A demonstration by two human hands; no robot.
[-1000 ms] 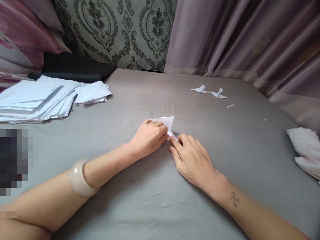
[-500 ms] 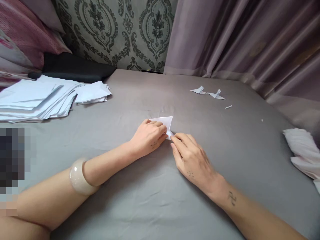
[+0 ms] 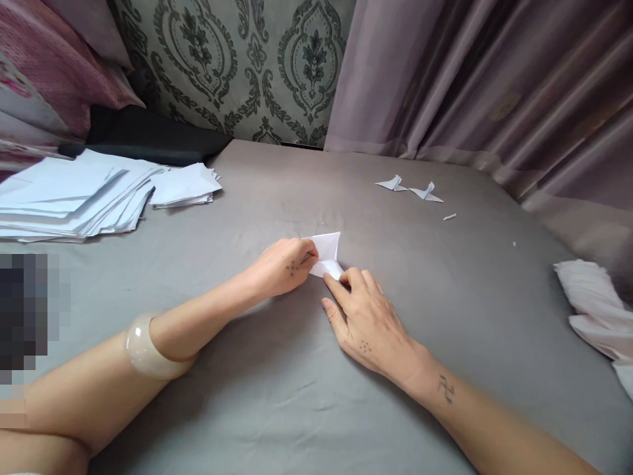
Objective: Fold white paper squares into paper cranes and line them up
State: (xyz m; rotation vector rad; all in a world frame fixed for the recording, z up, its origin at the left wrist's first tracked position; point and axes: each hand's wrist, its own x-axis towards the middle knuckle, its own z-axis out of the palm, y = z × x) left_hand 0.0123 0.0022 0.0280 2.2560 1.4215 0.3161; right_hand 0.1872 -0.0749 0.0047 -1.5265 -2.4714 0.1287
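A small piece of folded white paper (image 3: 327, 248) lies on the grey sheet, with a crease across it and a notch in its right side. My left hand (image 3: 285, 267) is closed on the paper's left end, thumb and fingers pinched together; the held part is hidden. At the lower right edge of the paper, the fingertips of my right hand (image 3: 370, 323) touch it. That hand's thumb is spread away from the index finger, and the palm faces down.
Two folded paper birds (image 3: 426, 192) stand at the back right, near a small paper scrap (image 3: 450, 216). Stacked white paper (image 3: 64, 191) and a smaller pile of paper (image 3: 185, 185) lie at the left. Crumpled pale cloth (image 3: 588, 290) sits at the right edge.
My left hand has slid left along the paper and now pinches its left end, uncovering more of it. My right hand's index finger has moved left along the lower edge.
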